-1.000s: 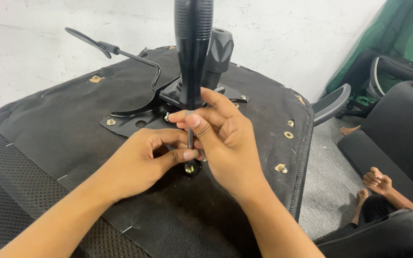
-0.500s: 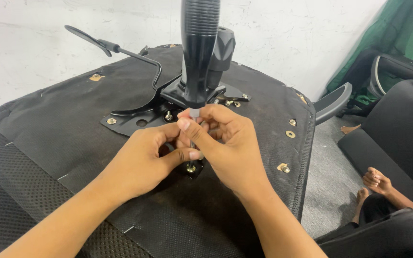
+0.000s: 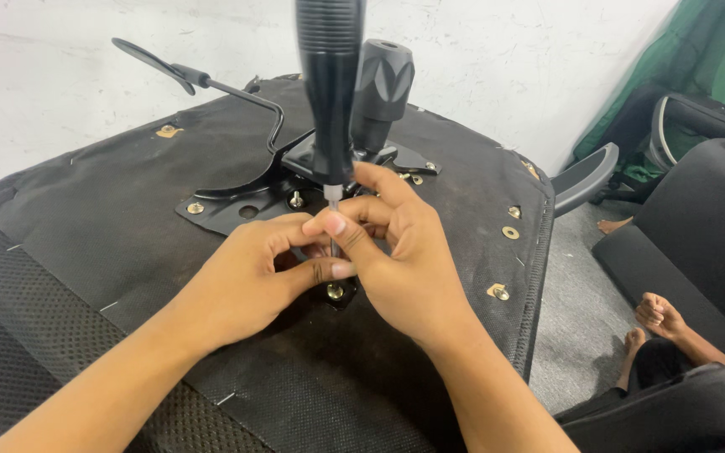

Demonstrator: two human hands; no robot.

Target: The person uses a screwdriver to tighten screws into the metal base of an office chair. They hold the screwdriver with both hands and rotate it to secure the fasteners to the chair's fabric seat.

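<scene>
Fingers: the left hand (image 3: 245, 281) and the right hand (image 3: 404, 260) both close their fingertips around the thin bare-metal shaft (image 3: 332, 239) of a screwdriver, the left thumb and forefinger pinching it low, the right forefinger and thumb pinching it just above. The two hands touch each other at the shaft.

Tool: the screwdriver stands upright; its long black ribbed plastic handle (image 3: 330, 84) rises out of the top of the view, with neither hand on it. The shaft's tip is hidden behind the fingers.

Fastener: a brass-coloured round screw head with washer (image 3: 335, 291) sits directly below the pinching fingers, in the underside of the seat.

Base item: an upturned black fabric-covered office chair seat (image 3: 111, 226), with a mesh edge at lower left. A black metal tilt-mechanism plate (image 3: 245, 197) is fixed to it just behind the hands, carrying a black moulded knob (image 3: 382, 80) and a thin black curved lever with a paddle end (image 3: 203, 84). Further brass-coloured fittings (image 3: 509, 232) are set along the seat's right side.

Surroundings: a white wall (image 3: 505, 59) behind; a green cloth (image 3: 698, 59) at upper right; another person's bare feet (image 3: 652, 323) on the grey floor at lower right, beside dark chair parts (image 3: 706, 243).
</scene>
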